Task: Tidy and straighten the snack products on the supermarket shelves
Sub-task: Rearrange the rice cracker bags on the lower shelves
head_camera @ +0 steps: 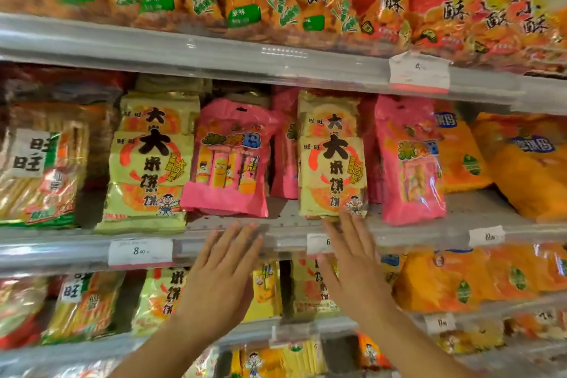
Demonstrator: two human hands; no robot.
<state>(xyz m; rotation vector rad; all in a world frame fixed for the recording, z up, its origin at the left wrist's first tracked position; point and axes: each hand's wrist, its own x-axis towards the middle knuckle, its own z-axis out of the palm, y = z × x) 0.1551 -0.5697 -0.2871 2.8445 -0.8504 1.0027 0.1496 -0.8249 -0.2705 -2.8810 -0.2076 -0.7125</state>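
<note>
Your left grip (222, 267): flat, fingers straight, holding nothing | your right grip (352, 261): flat too, fingertips at the yellow bag (333, 175) | pink bag (228, 159) left of it

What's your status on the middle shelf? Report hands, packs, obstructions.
Left hand and right hand open, raised at shelf edge, holding nothing. Pink pack tilted. Nothing blocking.

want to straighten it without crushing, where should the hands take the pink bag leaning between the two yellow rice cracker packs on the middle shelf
Probably take the pink bag by its two side edges near the middle, coming straight in from the front. It stands tilted, its top leaning right, and its bottom corner overlaps the left yellow pack. Both hands, left hand and right hand, are open just below it.
</note>
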